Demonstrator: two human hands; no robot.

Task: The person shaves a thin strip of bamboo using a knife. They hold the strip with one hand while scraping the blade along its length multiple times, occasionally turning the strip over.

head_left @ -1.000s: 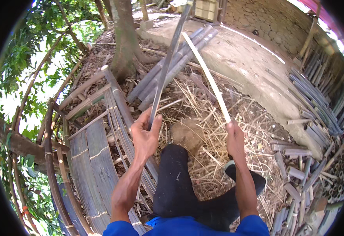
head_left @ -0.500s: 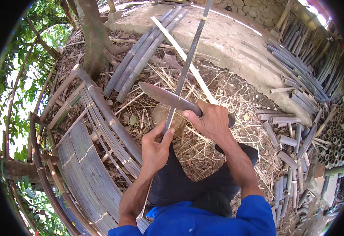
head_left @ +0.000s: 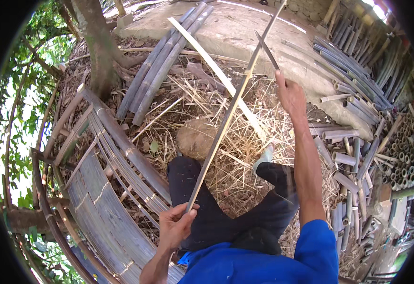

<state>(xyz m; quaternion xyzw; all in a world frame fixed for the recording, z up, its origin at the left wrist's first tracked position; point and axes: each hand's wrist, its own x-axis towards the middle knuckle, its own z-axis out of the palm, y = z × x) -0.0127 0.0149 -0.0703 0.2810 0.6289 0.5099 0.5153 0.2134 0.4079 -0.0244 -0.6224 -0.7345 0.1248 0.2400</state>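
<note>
My left hand is closed low beside my left thigh, pinching the near end of a long dark bamboo strip. The strip slants up and away to the right, with a pale edge showing along part of it. Farther out, my right hand grips a broad-bladed knife, its handle mostly covered by the fingers. The blade is seen nearly edge-on, pointing up and left, and overlaps the strip's far part; whether they touch I cannot tell.
A wooden chopping block stands among bamboo shavings. One pale split strip lies behind it. Bamboo poles rest near a tree. A bamboo bench is at my left, and cut bamboo pieces are piled at right.
My left hand has drawn back toward my body with the strip. My right hand has moved away and to the right, turning the knife from broadside to nearly edge-on.
</note>
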